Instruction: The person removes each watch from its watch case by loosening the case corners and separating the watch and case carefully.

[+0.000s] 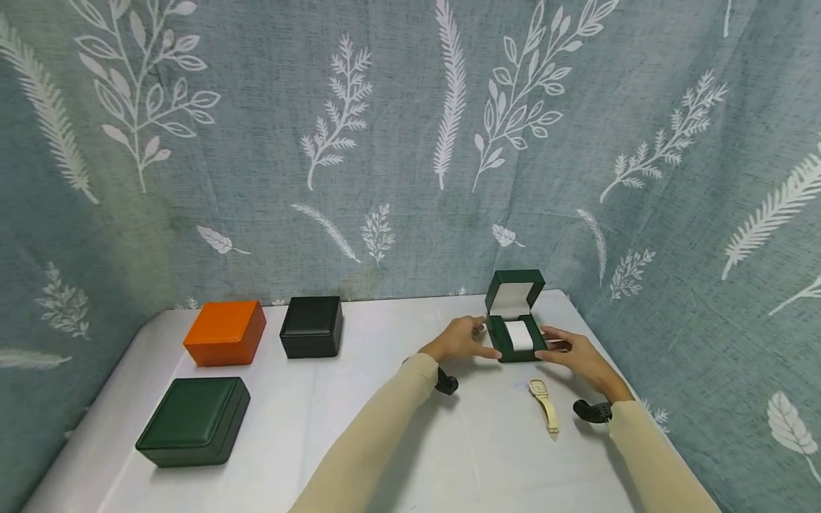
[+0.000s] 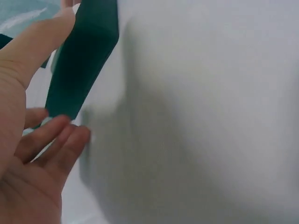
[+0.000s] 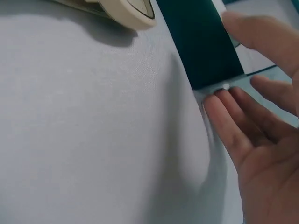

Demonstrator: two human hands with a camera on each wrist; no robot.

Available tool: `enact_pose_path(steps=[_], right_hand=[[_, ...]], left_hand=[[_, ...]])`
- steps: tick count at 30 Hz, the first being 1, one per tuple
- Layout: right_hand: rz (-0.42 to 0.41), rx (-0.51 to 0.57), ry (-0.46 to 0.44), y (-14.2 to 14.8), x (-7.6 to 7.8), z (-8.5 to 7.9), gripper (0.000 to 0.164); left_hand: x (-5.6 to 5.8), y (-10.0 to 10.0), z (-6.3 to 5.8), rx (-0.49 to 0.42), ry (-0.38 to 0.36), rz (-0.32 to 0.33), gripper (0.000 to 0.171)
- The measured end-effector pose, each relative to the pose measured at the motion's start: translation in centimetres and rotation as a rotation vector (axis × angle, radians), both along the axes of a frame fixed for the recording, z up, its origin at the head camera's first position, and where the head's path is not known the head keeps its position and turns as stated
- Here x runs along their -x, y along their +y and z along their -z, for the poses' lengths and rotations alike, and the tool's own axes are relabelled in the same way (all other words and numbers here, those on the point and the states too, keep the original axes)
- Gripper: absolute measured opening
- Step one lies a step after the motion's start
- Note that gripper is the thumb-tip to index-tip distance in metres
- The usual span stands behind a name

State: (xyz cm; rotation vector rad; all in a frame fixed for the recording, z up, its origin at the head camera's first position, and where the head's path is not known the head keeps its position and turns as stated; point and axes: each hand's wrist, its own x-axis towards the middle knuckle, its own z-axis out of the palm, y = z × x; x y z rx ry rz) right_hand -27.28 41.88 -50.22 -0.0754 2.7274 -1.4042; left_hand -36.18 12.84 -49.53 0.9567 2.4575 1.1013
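A small green watch box (image 1: pixel 503 340) stands at the back right of the table with its lid (image 1: pixel 515 293) raised. Inside is a white watch pillow (image 1: pixel 519 335) in a green frame. My left hand (image 1: pixel 463 338) holds the box's left front corner, thumb at the front edge and fingers along the side. At the right front corner, my right hand (image 1: pixel 580 358) holds it the same way; its thumb (image 3: pixel 261 32) lies on the front edge in the right wrist view. A gold wristwatch (image 1: pixel 544 407) lies in front of the box, apart from both hands.
On the left of the white table (image 1: pixel 308 442) stand three closed boxes: an orange one (image 1: pixel 224 331), a black one (image 1: pixel 312 326) and a larger green one (image 1: pixel 194 420). A leaf-patterned curtain (image 1: pixel 398 157) hangs behind the table and along its sides.
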Motion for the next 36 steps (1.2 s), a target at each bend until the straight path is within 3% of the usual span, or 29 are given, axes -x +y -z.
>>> enact_pose_path(steps=[7, 14, 19, 28, 36], right_hand=[[0.020, -0.004, 0.115, -0.7, -1.3, -0.8, 0.073], [-0.030, 0.010, 0.176, -2.3, -2.6, -2.1, 0.060], [-0.117, 0.057, 0.171, -4.7, -3.3, -2.4, 0.058], [-0.257, 0.114, 0.180, -9.1, -4.2, -1.8, 0.054], [-0.362, 0.129, 0.198, -12.5, -5.5, -1.0, 0.055]], left_hand=[[-0.4, -3.4, -0.4, -0.095, 0.018, 0.062, 0.059], [-1.6, -6.1, -0.8, -0.131, 0.075, 0.114, 0.052], [-2.6, -8.4, -0.9, -0.121, 0.114, 0.114, 0.050], [-6.2, -12.9, -0.9, -0.148, 0.116, 0.149, 0.049], [-9.8, -16.1, -0.9, -0.134, 0.113, 0.133, 0.054]])
